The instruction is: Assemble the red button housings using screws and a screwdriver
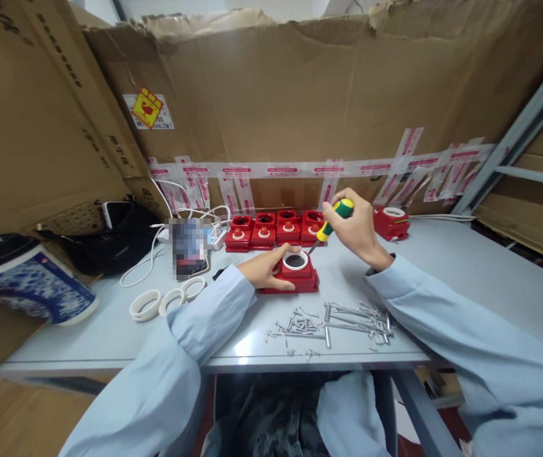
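My right hand (pixel 354 227) is wrapped round the green and yellow handle of a screwdriver (pixel 336 219). The shaft slants down to the right rim of a white ring (pixel 296 260) on top of a red box-shaped housing (pixel 300 281). The tip's exact contact point is too small to make out. My left hand (pixel 271 270) grips the left side of that housing, thumb along the front, and holds it against the table. Small screws (pixel 300 324) and longer metal T-shaped pins (pixel 357 317) lie in loose piles in front of the housing.
Several red housings (pixel 264 232) stand in a row behind, and another red housing (pixel 392 222) with a white ring sits right. Loose white rings (pixel 145 306), a phone (pixel 190 251), white cables (pixel 140 276), a black bag (pixel 104 244) and a tipped cup (pixel 37 279) are left. Cardboard (pixel 275 95) walls the back.
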`<state>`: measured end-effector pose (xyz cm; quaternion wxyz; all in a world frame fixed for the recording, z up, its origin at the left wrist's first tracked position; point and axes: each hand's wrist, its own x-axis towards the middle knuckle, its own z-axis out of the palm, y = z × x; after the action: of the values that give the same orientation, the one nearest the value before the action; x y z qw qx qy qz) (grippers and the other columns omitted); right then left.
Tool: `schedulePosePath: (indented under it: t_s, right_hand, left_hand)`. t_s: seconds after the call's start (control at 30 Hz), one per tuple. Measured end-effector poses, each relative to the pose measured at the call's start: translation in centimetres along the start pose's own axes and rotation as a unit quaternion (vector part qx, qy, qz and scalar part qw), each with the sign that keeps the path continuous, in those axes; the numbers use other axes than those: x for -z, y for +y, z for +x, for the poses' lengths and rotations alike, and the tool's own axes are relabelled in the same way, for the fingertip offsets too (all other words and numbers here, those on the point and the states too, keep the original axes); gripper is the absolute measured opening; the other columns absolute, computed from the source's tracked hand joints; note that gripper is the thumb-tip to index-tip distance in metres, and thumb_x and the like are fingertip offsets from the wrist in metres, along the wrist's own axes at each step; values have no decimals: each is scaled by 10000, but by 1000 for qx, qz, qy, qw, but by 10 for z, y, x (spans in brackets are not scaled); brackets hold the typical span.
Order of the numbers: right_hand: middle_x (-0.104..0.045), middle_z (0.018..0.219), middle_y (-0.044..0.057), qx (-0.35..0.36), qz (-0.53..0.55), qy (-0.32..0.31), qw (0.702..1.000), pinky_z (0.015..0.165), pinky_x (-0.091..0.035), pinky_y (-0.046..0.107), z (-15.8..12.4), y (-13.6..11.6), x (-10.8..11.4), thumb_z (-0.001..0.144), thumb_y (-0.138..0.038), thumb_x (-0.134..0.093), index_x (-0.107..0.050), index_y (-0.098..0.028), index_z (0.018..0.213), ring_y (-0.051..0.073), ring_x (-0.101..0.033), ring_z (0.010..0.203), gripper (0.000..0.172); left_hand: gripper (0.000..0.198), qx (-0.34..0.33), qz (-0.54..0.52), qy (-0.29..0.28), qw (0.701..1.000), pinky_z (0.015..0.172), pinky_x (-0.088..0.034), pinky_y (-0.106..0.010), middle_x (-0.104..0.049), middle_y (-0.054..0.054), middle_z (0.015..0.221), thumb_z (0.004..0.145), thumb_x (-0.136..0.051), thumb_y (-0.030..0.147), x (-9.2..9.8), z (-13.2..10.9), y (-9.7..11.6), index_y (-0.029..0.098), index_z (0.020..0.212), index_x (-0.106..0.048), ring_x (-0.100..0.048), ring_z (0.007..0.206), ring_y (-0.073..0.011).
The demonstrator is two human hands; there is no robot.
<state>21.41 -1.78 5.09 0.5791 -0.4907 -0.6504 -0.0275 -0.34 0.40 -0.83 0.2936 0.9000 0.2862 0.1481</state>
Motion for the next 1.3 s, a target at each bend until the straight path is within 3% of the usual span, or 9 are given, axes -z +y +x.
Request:
schedulePosePath:
  t_s: [0.2,0.33,0.43,0.53,0.67,0.87,1.07,1.2,1.3]
  right_hand:
    - [-505,635,-41,104,-45,-99,989,593,-366,269,7,-14,-14,817,-436,-540,-524,-209,976,125,-442,524,278]
    - [-556,683,-13,106,-51,-210,971,580,-349,274,14,-18,-6,865,-291,-397,-495,-203,1113,140,-439,532,280]
    - [-601,750,4,109,-15,-252,961,603,-371,265,17,-20,1,868,-259,-380,-495,-195,1146,130,-465,555,308]
    - [-602,737,0,105,-43,-217,970,611,-374,251,18,-20,0,858,-380,-469,-558,-199,1059,123,-480,562,285]
    - [-575,627,8,79,-167,-147,972,603,-359,275,16,-20,-5,829,-516,-485,-607,-209,995,170,-519,575,370]
    - [-643,824,30,89,-51,-240,965,641,-399,264,19,-20,1,855,-292,-432,-515,-191,1187,145,-548,619,357]
    - [-638,728,42,90,-188,-169,963,602,-364,285,17,-23,-3,835,-472,-497,-588,-209,1084,191,-557,625,374]
    - [-655,891,59,94,-113,-227,963,646,-391,278,18,-23,-1,850,-309,-444,-503,-194,1205,183,-581,704,378]
    - [-645,787,33,92,-100,-225,965,618,-385,262,19,-23,0,821,-309,-501,-545,-186,1120,154,-547,601,326]
  left_hand:
    - [765,-20,-5,-1,1000,1048,-357,-394,-444,-133,1395,682,-721,405,-1,1,-1,205,1316,-344,-465,1253,-268]
    - [779,-12,-1,2,1000,1025,-374,-398,-479,-135,1361,674,-726,417,0,1,0,208,1319,-343,-494,1219,-276]
    - [790,-7,-2,2,1000,1004,-389,-391,-491,-129,1349,671,-723,426,0,0,1,209,1327,-340,-510,1197,-276]
    - [795,2,-3,4,1000,1000,-388,-394,-494,-122,1349,659,-728,424,0,0,1,219,1326,-346,-511,1196,-279]
    - [788,-5,-3,3,1000,1027,-365,-385,-457,-121,1386,662,-725,422,0,0,0,219,1322,-346,-477,1237,-270]
    - [802,-9,7,-2,1000,963,-418,-391,-504,-131,1331,676,-712,460,0,0,-1,207,1334,-328,-540,1145,-277]
    - [787,-16,5,3,1000,1016,-378,-395,-481,-133,1355,676,-720,438,0,1,-1,208,1321,-333,-506,1200,-273]
    - [784,-19,-2,0,1000,1006,-386,-397,-471,-130,1369,675,-721,444,0,1,-2,213,1319,-338,-504,1201,-278]
    - [789,-11,-1,-1,1000,1006,-385,-393,-462,-125,1380,675,-717,459,0,1,-2,216,1323,-338,-497,1211,-280]
